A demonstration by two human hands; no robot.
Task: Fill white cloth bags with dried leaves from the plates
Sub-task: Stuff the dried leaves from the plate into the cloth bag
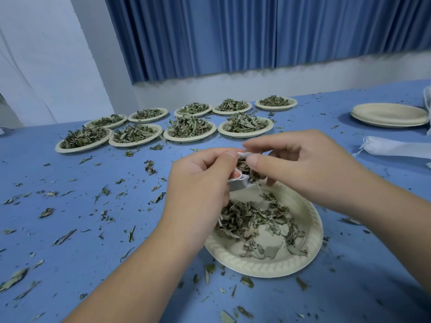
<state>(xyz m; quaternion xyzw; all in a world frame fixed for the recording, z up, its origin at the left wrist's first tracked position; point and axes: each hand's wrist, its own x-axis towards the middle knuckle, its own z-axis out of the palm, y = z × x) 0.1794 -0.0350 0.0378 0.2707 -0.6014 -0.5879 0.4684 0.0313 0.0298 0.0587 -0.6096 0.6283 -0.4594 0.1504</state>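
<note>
Evidently the left hand [200, 180] pinches the white cloth bag [238, 184] at its mouth, holding it over the near plate [310, 234] so spills fall back, while the right hand [300, 164] pinches dried leaves [247, 170] into the opening.

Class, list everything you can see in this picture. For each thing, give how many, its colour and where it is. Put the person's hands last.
heaped plates: nine, cream, piled with green-brown leaves, in two rows across the far side of the table
near plate: one, cream, partly emptied, below the hands
empty plates: one stack, cream, far right
held bag: one, white, above the near plate
spare bag: one, white, lying at the right
loose leaves: many, green-brown, scattered over the table
table: one, blue
curtain: blue, behind the table
left hand: fingers pinch the held bag
right hand: fingers pinch the bag's mouth
</note>
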